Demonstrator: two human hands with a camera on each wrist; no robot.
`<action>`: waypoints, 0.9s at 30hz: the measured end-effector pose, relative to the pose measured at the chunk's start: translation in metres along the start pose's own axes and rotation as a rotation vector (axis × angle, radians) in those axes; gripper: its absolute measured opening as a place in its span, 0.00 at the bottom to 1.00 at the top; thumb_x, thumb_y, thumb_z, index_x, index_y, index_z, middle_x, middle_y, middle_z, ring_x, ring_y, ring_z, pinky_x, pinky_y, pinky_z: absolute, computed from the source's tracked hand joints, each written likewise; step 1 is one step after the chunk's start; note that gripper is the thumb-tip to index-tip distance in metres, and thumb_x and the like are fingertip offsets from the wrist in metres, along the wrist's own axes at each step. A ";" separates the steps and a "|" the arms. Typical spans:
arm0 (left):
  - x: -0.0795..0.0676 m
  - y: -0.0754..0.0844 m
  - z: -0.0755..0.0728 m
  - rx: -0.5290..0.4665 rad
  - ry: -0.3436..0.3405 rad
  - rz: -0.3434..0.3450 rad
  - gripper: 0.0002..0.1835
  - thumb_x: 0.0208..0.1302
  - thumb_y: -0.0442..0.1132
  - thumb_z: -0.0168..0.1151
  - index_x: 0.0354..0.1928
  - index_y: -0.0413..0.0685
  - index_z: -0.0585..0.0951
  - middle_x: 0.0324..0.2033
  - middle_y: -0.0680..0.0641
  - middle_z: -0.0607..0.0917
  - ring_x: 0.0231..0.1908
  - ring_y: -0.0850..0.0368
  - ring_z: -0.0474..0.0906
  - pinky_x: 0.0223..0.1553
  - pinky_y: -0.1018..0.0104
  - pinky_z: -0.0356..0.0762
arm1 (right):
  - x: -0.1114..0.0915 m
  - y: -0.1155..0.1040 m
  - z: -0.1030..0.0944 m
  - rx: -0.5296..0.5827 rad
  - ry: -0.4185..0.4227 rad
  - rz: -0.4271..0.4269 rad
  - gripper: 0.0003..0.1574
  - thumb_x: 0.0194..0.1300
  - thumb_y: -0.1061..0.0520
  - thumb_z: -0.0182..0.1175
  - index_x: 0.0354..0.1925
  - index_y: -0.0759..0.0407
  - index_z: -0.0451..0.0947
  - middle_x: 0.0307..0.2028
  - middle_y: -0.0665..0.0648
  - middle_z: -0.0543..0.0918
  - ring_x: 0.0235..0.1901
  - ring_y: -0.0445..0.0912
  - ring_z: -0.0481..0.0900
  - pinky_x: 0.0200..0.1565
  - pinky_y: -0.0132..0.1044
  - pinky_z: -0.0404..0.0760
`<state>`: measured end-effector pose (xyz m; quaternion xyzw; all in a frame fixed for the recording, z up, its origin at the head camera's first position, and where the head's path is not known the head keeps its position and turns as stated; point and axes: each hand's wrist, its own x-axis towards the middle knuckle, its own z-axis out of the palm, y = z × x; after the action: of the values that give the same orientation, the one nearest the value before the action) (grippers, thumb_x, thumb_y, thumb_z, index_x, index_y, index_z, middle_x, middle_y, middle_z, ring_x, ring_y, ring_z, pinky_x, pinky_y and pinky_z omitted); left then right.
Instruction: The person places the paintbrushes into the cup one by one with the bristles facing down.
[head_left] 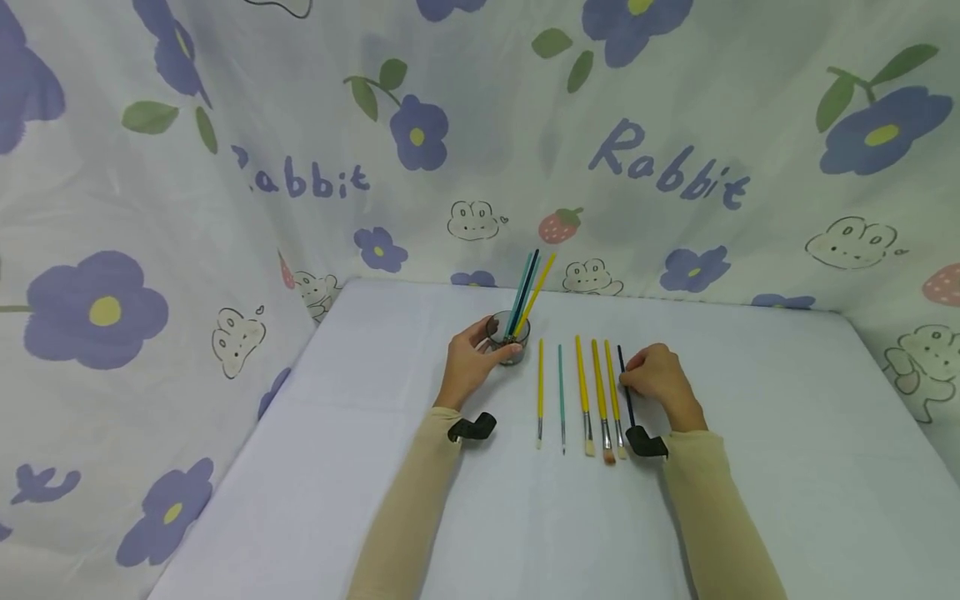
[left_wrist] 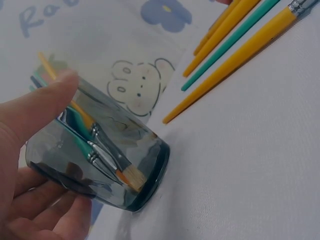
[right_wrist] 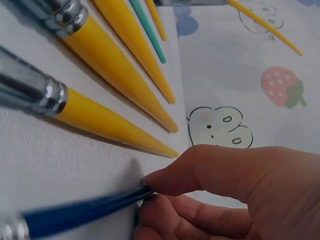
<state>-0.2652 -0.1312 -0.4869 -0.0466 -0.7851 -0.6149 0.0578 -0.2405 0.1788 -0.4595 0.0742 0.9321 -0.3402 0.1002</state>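
Note:
My left hand [head_left: 471,360] grips a smoky glass cup [left_wrist: 115,145] round its side. Several paintbrushes stand in the cup bristles down, their yellow [head_left: 538,287], teal and dark blue handles leaning out over the rim. With thumb and fingers, my right hand [head_left: 662,382] pinches the handle of a dark blue paintbrush [right_wrist: 85,211] at the right end of a row. In the head view the wrist camera hides that brush's bristle end. To its left lie several yellow paintbrushes [head_left: 597,379] and a teal paintbrush [head_left: 561,392], roughly parallel, with bristles towards me.
A white cloth [head_left: 337,467] covers the table. Behind it and along the left hangs a curtain [head_left: 480,167] printed with flowers and rabbits. Small black cameras [head_left: 474,427] sit on both wrists.

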 end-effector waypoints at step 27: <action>0.001 0.000 -0.002 -0.022 -0.026 0.004 0.46 0.48 0.54 0.78 0.68 0.44 0.72 0.63 0.43 0.78 0.67 0.51 0.72 0.68 0.58 0.73 | 0.001 0.003 -0.012 0.244 -0.061 0.050 0.24 0.63 0.53 0.61 0.50 0.71 0.77 0.38 0.61 0.84 0.27 0.40 0.82 0.32 0.31 0.86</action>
<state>-0.2657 -0.1331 -0.4868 -0.0569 -0.7788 -0.6228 0.0485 -0.2426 0.1893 -0.4524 0.0984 0.8781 -0.4507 0.1274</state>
